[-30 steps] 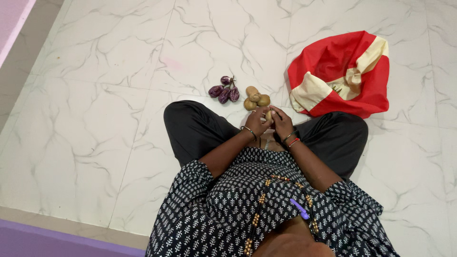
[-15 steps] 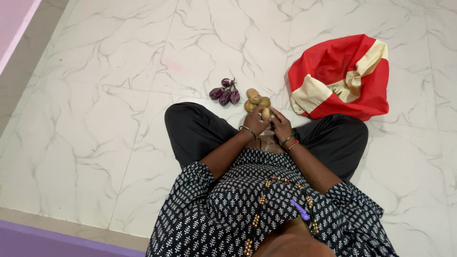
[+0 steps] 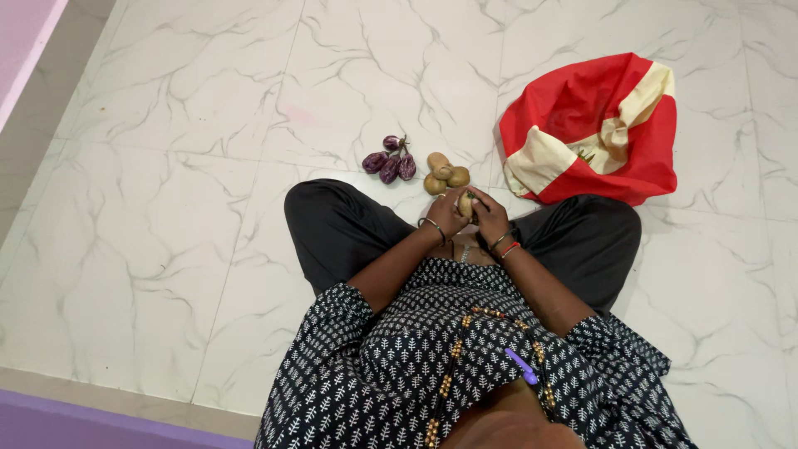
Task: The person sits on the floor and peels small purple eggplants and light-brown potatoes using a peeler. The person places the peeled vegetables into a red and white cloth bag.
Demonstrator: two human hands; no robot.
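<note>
Hands: your left hand (image 3: 446, 214) and right hand (image 3: 490, 218) close together around one small tan, rounded potato (image 3: 465, 203), held above your lap between black-trousered knees.
Change: half a second ago the potato sat a touch higher and nearer the heap; now it sits lower in your fingers, and the whole view has shifted slightly, the bag riding a little higher in frame.
Heap: three more tan potatoes (image 3: 440, 173) lie on the white marble-veined floor tiles (image 3: 166, 166), just beyond your hands, not touching them.
Beside it: a cluster of small purple, streaked aubergines (image 3: 390, 161) lies just left of the heap.
Bag: a crumpled red-and-cream cloth bag (image 3: 594, 129) rests on the tiles to your right, near your knee.
Hard to make out: your fingers cover most of the held potato; a dark sliver near your right fingertips is too small to identify. Your patterned tunic (image 3: 432, 366) hides your lap.
</note>
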